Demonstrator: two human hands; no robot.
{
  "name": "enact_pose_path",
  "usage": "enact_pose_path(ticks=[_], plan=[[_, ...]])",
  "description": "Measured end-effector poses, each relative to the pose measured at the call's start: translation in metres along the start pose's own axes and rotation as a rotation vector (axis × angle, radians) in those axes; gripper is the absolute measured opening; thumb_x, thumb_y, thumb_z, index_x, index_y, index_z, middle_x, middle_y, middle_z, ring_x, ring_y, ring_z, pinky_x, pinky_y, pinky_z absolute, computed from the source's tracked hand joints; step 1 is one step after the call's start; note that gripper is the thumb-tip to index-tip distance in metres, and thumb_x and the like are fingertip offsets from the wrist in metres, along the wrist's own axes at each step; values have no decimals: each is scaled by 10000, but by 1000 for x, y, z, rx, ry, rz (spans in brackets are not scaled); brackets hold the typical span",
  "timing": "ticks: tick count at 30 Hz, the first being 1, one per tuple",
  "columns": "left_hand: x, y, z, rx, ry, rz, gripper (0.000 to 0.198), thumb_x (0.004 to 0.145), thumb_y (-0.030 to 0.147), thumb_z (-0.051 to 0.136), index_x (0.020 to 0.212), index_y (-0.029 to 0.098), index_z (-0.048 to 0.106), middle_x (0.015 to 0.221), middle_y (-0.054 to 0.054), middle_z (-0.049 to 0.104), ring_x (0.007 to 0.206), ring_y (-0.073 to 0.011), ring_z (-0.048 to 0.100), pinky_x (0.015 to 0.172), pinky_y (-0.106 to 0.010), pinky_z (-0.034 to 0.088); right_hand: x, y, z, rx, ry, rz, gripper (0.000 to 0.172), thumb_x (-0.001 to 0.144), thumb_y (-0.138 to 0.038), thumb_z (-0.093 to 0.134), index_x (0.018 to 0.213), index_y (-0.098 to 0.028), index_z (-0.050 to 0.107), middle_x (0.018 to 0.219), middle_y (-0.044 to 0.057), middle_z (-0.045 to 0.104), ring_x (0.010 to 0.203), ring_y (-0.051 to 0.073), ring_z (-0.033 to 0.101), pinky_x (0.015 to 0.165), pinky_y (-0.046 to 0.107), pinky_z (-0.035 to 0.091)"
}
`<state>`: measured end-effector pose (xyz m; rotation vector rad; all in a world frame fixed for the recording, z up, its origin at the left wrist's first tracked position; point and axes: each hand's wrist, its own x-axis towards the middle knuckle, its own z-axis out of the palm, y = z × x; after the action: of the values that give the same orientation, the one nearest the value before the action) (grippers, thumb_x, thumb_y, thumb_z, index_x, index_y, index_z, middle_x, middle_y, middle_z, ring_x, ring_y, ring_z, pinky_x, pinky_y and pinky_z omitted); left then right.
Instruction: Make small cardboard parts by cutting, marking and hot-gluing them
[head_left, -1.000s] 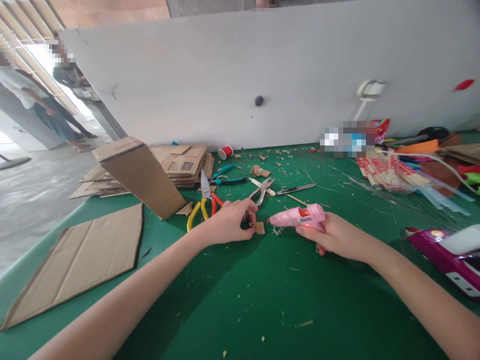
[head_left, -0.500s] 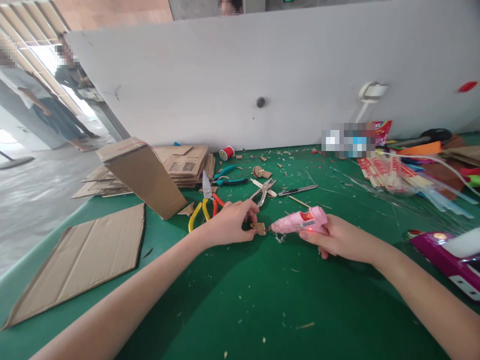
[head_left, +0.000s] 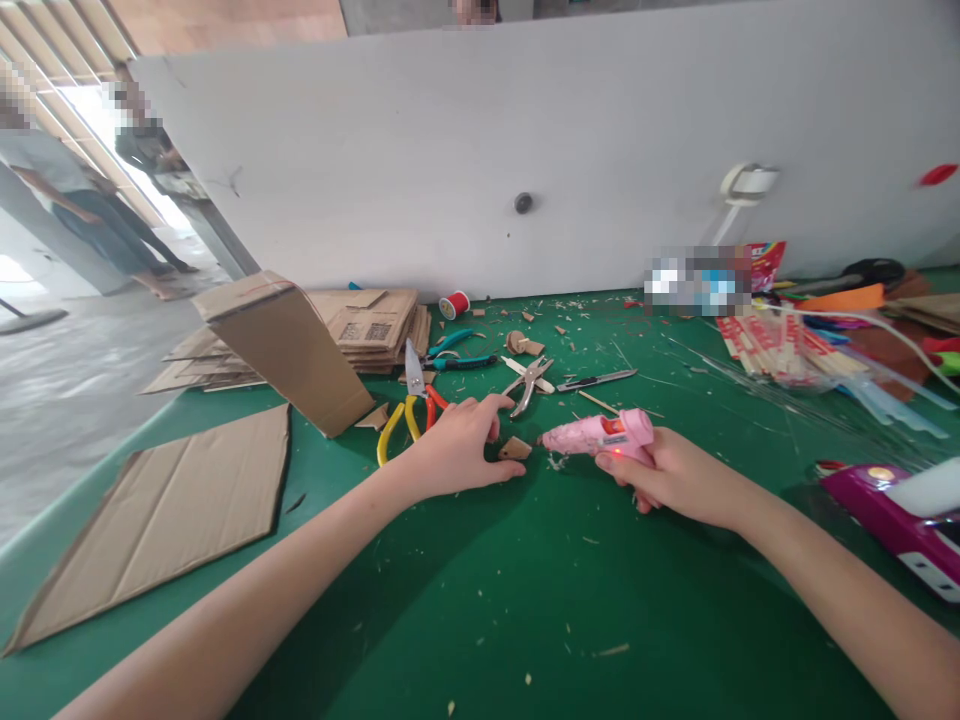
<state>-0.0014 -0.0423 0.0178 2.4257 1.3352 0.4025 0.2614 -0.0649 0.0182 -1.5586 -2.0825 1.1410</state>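
My left hand [head_left: 469,445] is open, thumb and fingers apart, around a small cardboard piece [head_left: 515,450] with a dark hole in it. The piece seems to rest on the green table; whether the thumb touches it I cannot tell. My right hand [head_left: 675,475] is wrapped round a pink hot glue gun [head_left: 596,436] with a small red light glowing on it. Its nozzle points left, just right of the cardboard piece. Yellow-handled snips [head_left: 409,410] lie by my left fingers, and silver pliers [head_left: 531,382] lie beyond them.
A cardboard box [head_left: 292,350] leans at the left by a cardboard sheet [head_left: 165,530] and stacked cardboard [head_left: 367,330]. A utility knife [head_left: 598,381], thread spool [head_left: 454,305] and teal-handled pliers [head_left: 457,362] lie behind. A purple device [head_left: 892,520] stands right. A white partition [head_left: 375,170] borders the back.
My left fingers have spread and let go of the small cardboard piece, which now sits slightly turned. The glue gun has shifted only slightly.
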Motion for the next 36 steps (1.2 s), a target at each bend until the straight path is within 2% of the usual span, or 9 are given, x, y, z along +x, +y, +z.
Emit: enact_pose_path(ticks=[6,13,23,27,32,36], plan=[[0,0,-4,63,-30,107,478,755,423,575,1176,208,501,931,-53,569,938,-256,524,852,-406,406,-1,0,0,4,-8,-17,332,869,-510,468,776,-192,494,577,-45,463,474,115,581,471,226,473],[3,6,-3,146,-44,124,410,702,275,537,1104,192,545,1002,-75,588,967,-259,522,854,-410,408,-4,-4,0,-54,-6,-35,314,881,-488,451,784,-194,504,556,-56,416,468,116,577,480,228,466],[5,0,-5,113,-88,165,322,650,252,547,967,199,537,961,-48,572,931,-240,510,803,-373,397,-3,-3,0,-107,1,-20,323,877,-496,445,776,-194,502,555,-55,418,472,127,591,499,247,468],[4,-2,-6,99,-95,180,303,652,254,556,949,200,527,940,-36,563,909,-226,500,796,-360,392,-3,-3,0,-91,-7,-17,319,878,-501,439,818,-196,511,572,-50,440,484,136,599,508,262,482],[4,-4,-7,83,-106,190,278,668,288,565,930,206,522,935,-28,558,887,-217,498,771,-344,388,-2,-1,1,-90,1,-24,331,877,-504,439,772,-195,492,573,-42,464,484,135,598,507,262,481],[5,-4,-8,88,-108,191,258,678,319,569,905,207,520,918,-27,563,878,-219,499,760,-341,383,-2,-1,2,-109,3,-25,327,882,-503,433,831,-190,511,574,-45,466,481,133,595,508,263,471]])
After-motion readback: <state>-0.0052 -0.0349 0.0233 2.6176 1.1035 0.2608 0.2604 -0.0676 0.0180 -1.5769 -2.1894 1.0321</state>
